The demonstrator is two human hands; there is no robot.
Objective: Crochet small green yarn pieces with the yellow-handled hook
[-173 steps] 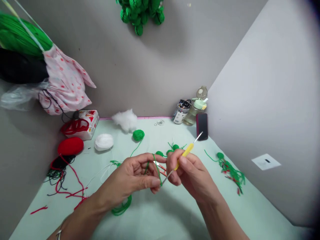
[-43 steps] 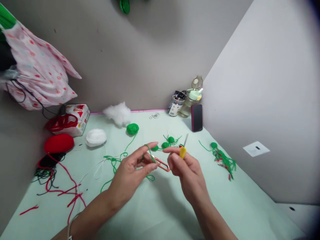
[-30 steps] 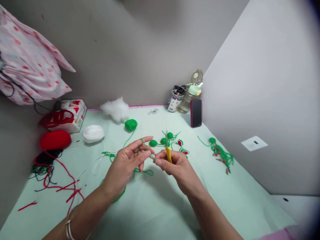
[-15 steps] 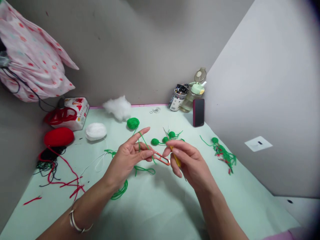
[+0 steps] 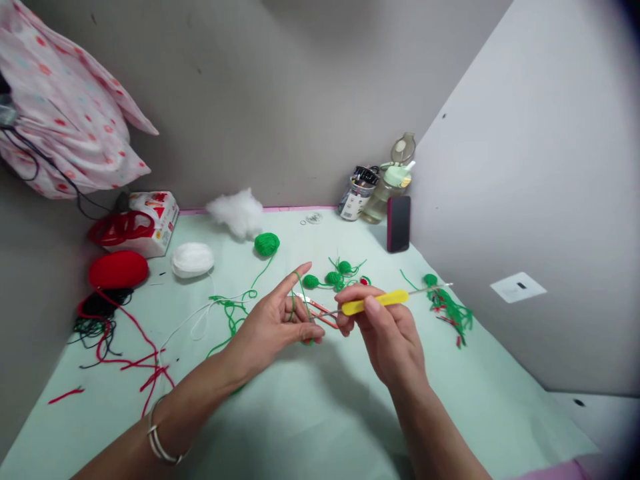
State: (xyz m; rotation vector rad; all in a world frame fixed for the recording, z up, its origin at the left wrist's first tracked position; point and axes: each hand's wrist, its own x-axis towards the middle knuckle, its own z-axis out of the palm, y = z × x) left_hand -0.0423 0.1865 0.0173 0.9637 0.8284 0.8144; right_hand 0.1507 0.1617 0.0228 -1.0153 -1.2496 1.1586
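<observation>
My left hand (image 5: 280, 313) pinches green yarn (image 5: 303, 293) between thumb and fingers, and the strand loops over its raised index finger. In my right hand (image 5: 387, 333) is a crochet hook with a yellow handle (image 5: 376, 302). One metal end of the hook points at the yarn in my left hand; its other end sticks out to the right. Behind my hands lie orange-handled scissors (image 5: 320, 312), partly hidden. Beyond them are several small green crocheted balls (image 5: 333, 279) with loose tails. A ball of green yarn (image 5: 267, 245) sits farther back.
On the left are a red yarn ball (image 5: 119, 270), a white yarn ball (image 5: 193, 260), a box (image 5: 160, 223) and tangled black yarn (image 5: 100, 320). White stuffing (image 5: 237, 212) lies at the back. A phone (image 5: 399, 225), bottle (image 5: 379, 200) and pen cup (image 5: 355, 200) stand back right. Green scraps (image 5: 455, 310) lie right.
The yellow hook has swung from steep to nearly level, its metal end now at the yarn by my left fingers. My left hand has shifted slightly right.
</observation>
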